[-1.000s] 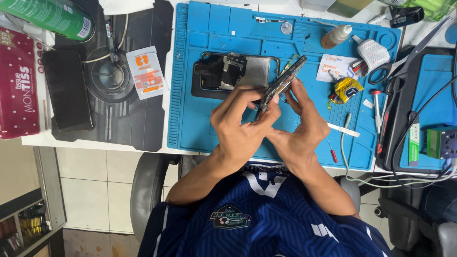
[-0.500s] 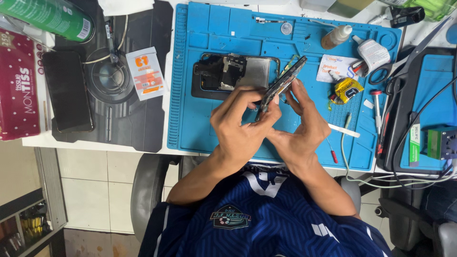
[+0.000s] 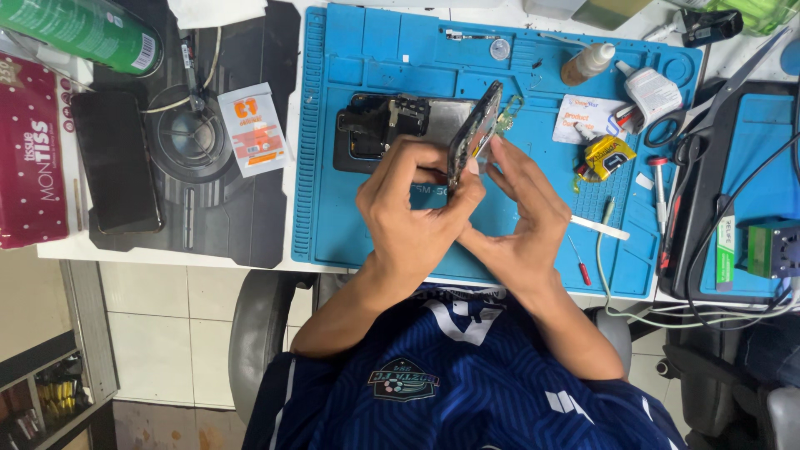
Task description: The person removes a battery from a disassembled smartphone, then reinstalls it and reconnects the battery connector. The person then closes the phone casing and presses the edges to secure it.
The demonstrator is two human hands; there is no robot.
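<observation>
Two hands are seen in the single head view, raised just above the near half of the blue work mat (image 3: 333, 167). A dark phone panel (image 3: 477, 132) is held on edge between them, tilted, over the middle of the mat. The left hand (image 3: 417, 212) is closed around the panel's lower end, thumb and fingers pinched on it. The right hand (image 3: 521, 221) is pressed against the panel's other face, fingers closed along its edge. An opened phone body (image 3: 387, 129) lies flat on the mat just behind the left hand. Small bottles (image 3: 587, 62), a yellow tube (image 3: 607, 156) and a white strip (image 3: 600, 227) are set on the mat's right part. It is judged that the panel is best gripped by its edges only, pressure kept even and low, and bending avoided.
</observation>
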